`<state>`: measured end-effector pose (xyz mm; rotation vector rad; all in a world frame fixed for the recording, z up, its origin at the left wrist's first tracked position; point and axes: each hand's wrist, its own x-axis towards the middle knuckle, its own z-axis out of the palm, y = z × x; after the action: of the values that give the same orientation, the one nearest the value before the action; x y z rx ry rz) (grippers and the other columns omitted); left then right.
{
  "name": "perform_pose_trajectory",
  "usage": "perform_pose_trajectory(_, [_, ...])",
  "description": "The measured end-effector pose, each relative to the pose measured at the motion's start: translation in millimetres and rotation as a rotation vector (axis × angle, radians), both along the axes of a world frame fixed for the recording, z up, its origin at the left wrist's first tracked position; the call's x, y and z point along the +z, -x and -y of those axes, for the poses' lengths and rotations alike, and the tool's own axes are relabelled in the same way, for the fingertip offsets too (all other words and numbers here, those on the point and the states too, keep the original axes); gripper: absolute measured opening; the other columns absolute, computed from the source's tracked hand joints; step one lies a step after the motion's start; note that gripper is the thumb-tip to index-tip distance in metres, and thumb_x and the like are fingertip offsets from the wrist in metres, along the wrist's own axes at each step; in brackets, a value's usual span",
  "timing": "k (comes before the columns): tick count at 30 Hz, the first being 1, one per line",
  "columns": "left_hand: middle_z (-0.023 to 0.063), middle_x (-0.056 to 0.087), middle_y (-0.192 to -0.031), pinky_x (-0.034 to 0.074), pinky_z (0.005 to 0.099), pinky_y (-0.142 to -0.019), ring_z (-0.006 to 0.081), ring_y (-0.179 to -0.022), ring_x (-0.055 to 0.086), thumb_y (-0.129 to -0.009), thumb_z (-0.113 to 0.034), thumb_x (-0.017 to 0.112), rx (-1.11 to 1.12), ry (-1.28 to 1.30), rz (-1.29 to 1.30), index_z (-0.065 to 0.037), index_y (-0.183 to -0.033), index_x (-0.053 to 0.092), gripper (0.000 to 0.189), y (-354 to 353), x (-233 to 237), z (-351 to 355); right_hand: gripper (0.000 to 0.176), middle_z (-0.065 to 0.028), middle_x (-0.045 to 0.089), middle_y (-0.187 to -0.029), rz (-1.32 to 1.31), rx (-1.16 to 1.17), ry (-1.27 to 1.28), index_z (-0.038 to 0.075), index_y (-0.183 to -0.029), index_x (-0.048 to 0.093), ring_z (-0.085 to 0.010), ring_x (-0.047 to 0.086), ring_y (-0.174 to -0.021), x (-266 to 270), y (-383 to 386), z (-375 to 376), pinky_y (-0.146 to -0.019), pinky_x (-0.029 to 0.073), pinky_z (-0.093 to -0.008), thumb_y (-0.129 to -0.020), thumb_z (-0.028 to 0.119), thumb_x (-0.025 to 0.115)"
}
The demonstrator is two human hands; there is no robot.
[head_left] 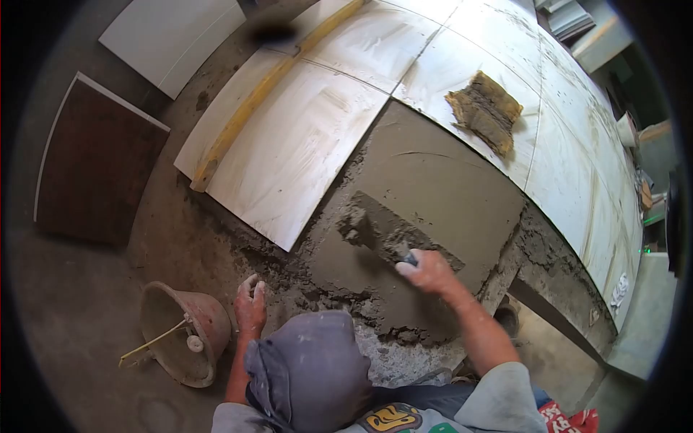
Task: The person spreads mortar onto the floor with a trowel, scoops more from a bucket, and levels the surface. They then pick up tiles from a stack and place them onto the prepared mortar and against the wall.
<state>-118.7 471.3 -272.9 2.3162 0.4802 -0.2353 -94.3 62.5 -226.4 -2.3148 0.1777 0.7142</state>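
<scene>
My right hand (429, 272) is closed round the handle of a long rectangular plastering trowel (433, 245). Its blade lies over wet grey mortar (447, 180), with a lump of mortar (354, 224) at its left end. My left hand (250, 307) is raised at the mortar's near left side, fingers loosely bent and dusted pale, with nothing visible in it. To its left a bucket (209, 325) leans on its side, a yellowish cord or stick across its mouth. Grey fabric (307, 364) covers the bottom middle of the view.
White tiles (303, 137) border the mortar at the left and far right. A long wooden batten (245, 115) lies across the left tiles. A dirty yellow-brown sponge (487, 112) rests on the right tiles. Loose dark panels (101, 159) stand at left; a gap (556, 310) opens at right.
</scene>
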Motion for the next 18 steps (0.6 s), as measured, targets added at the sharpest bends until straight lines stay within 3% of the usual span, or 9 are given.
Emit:
perform_pose_trajectory(1, [0.0188, 0.061, -0.115, 0.043, 0.0400, -0.094, 0.0334, -0.109, 0.057, -0.091, -0.028, 0.056, 0.023, -0.006, 0.008, -0.002, -0.116, 0.060, 0.037, -2.0, -3.6, -5.2, 0.042, -0.0216, 0.064, -0.077, 0.106, 0.016, 0.032, 0.001, -0.080, 0.058, -0.0413, 0.062, -0.075, -10.2, 0.7, -20.3, -0.069, 0.048, -0.0484, -0.081, 0.043, 0.060])
perform_pose_trajectory(4, [0.0178, 0.062, -0.113, 0.044, 0.0391, -0.092, 0.0325, -0.105, 0.058, -0.090, -0.026, 0.057, 0.068, -0.005, 0.054, -0.002, -0.114, 0.061, 0.034, -10.9, -13.4, -11.5, 0.039, -0.0220, 0.063, -0.073, 0.191, 0.102, 0.218, 0.002, -0.081, 0.056, -0.0408, 0.063, -0.073, -20.5, 1.1, -53.1, -0.068, 0.049, -0.0499, -0.082, 0.041, 0.060])
perform_pose_trajectory(6, [0.0175, 0.062, -0.112, 0.045, 0.0388, -0.091, 0.0321, -0.104, 0.059, -0.090, -0.024, 0.057, 0.087, 0.005, 0.064, -0.002, -0.113, 0.061, 0.032, -17.2, -18.0, -8.5, 0.036, -0.0221, 0.062, -0.071, 0.283, -0.018, 0.208, 0.003, -0.080, 0.054, -0.0409, 0.063, -0.071, -26.7, 2.0, -59.6, -0.066, 0.048, -0.0507, -0.083, 0.038, 0.061])
perform_pose_trajectory(13, [0.0164, 0.064, -0.105, 0.046, 0.0388, -0.088, 0.0315, -0.099, 0.060, -0.091, -0.023, 0.055, 0.120, 0.097, 0.058, -0.003, -0.107, 0.063, 0.027, -16.1, -34.4, 23.7, 0.037, -0.0224, 0.060, -0.068, 0.214, -0.067, 0.237, 0.002, -0.076, 0.051, -0.0424, 0.061, -0.067, -2.9, 0.5, -29.0, -0.062, 0.048, -0.0488, -0.082, 0.036, 0.064])
perform_pose_trajectory(18, [0.0158, 0.064, -0.102, 0.047, 0.0385, -0.086, 0.0307, -0.096, 0.061, -0.092, -0.023, 0.055, 0.112, 0.154, 0.073, -0.002, -0.105, 0.063, 0.026, -19.8, -30.7, 34.5, 0.039, -0.0224, 0.062, -0.070, 0.151, 0.224, 0.276, 0.002, -0.082, 0.051, -0.0412, 0.064, -0.067, 25.0, -6.2, -57.2, -0.062, 0.051, -0.0489, -0.087, 0.039, 0.058])
